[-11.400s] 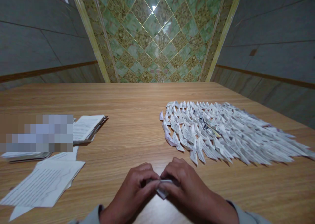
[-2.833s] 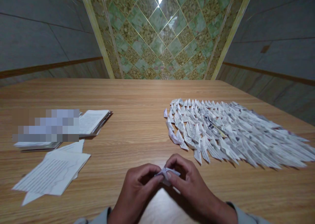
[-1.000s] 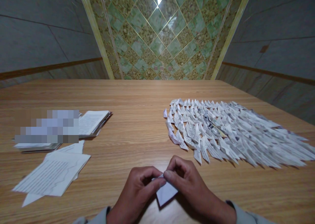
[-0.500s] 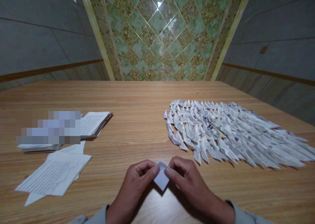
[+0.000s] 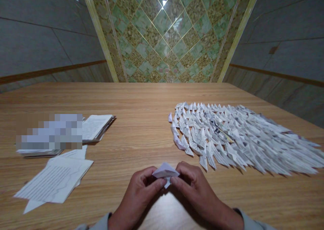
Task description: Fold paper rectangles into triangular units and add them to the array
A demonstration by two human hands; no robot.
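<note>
Between my two hands, near the front of the table, is a small folded piece of white paper (image 5: 165,169). It has a wide peaked upper part and a narrow point hanging below. My left hand (image 5: 144,187) pinches its left side, with the thumb on the near face. From the right, my right hand (image 5: 190,184) grips it the same way, and the two thumb tips almost meet at the lower middle. The fingers behind the paper are partly hidden. Many folded paper boats (image 5: 202,139) stand in close rows beyond my right hand.
Loose lined sheets (image 5: 54,179) with writing lie overlapping at the left on the wooden table (image 5: 136,122). Behind them sit a stack of paper (image 5: 97,126) and another pile (image 5: 40,152), partly blurred out. A tiled wall (image 5: 164,34) rises past the far edge.
The paper has gone from a small diamond to a wider peaked shape with a point below. Both thumbs have moved closer together, at its lower middle.
</note>
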